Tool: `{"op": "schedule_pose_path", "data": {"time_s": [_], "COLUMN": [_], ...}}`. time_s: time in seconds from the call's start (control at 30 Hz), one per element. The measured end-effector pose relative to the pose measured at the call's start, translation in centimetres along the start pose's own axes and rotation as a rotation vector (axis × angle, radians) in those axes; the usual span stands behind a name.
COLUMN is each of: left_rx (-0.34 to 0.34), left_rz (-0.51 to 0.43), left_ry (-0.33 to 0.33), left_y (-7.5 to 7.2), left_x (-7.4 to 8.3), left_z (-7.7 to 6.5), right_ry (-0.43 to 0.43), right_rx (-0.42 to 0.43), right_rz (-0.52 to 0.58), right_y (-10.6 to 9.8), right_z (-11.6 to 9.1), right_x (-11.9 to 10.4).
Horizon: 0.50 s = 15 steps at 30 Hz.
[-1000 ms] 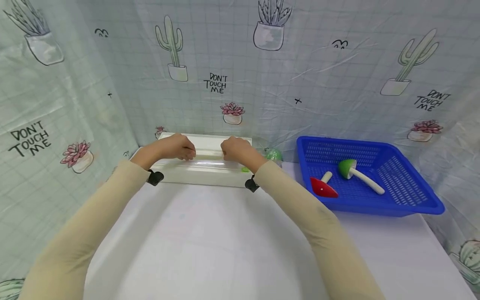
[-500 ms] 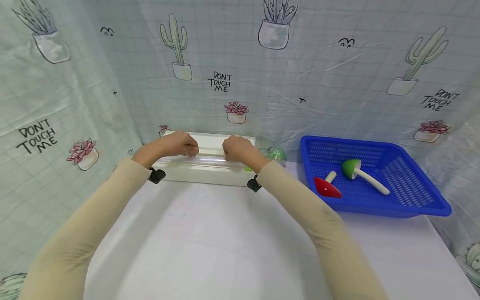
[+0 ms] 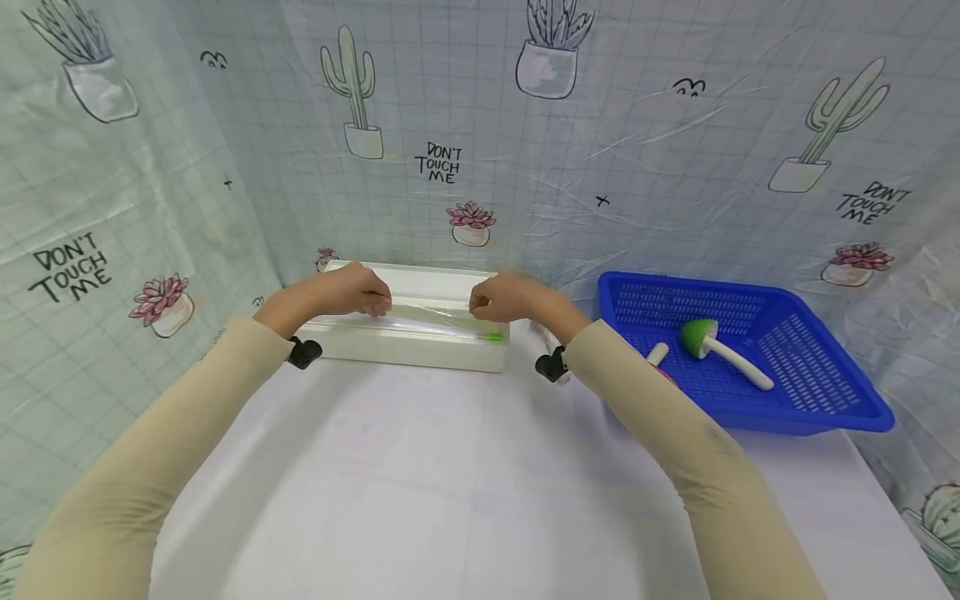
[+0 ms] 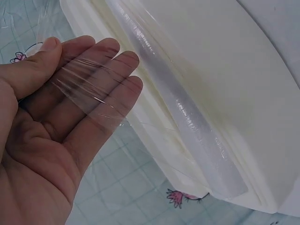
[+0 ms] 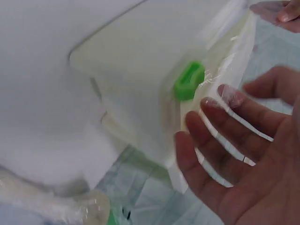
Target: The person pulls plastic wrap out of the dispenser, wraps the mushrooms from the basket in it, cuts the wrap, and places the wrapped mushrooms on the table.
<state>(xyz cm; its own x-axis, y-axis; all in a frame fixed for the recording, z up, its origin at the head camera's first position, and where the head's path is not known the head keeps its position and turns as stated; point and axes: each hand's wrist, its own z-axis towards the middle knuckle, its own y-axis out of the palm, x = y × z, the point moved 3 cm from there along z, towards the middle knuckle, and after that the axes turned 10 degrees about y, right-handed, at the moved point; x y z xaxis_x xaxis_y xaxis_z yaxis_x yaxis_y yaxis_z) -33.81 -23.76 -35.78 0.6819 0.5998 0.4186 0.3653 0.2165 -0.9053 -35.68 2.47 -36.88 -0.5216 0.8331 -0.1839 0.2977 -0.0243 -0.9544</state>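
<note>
A long white cling film dispenser (image 3: 408,348) stands at the back of the table, its lid raised. Its film roll (image 4: 187,119) shows in the left wrist view. My left hand (image 3: 348,290) pinches the edge of the cling film (image 4: 96,89) between thumb and index finger, and the sheet lies across its fingers. The right hand (image 3: 510,297) is at the dispenser's right end. In the right wrist view its fingers are loosely bent, thumb apart from index, with film touching the fingertips. Just beside them sits a green slide cutter (image 5: 190,82).
To the right, a blue basket (image 3: 772,417) holds a green-capped toy mushroom (image 3: 723,348) and another mushroom (image 3: 658,354) partly behind the right sleeve. A film-wrapped white-stemmed item (image 5: 47,201) lies near the dispenser's right end. A patterned curtain (image 3: 637,150) closes off the back.
My right hand has moved right along the dispenser, away from the left hand, uncovering more film and the green cutter. The left hand has stayed nearly in place.
</note>
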Motion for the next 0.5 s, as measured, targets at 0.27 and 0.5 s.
{"op": "schedule_pose_path", "data": {"time_s": [0.27,0.5], "left_rx": [0.040,0.099], "left_rz": [0.037,0.029], "left_ry": [0.014,0.010], "left_y": [0.2,0.8], "left_x": [0.0,0.0], "left_z": [-0.4,-1.7], "right_ry": [-0.092,-0.120], "right_rx": [0.123,0.194], "right_rz": [0.069,0.308], "right_y": [0.8,0.6], "right_z": [-0.2,-1.5], "right_x": [-1.2,-0.6]}}
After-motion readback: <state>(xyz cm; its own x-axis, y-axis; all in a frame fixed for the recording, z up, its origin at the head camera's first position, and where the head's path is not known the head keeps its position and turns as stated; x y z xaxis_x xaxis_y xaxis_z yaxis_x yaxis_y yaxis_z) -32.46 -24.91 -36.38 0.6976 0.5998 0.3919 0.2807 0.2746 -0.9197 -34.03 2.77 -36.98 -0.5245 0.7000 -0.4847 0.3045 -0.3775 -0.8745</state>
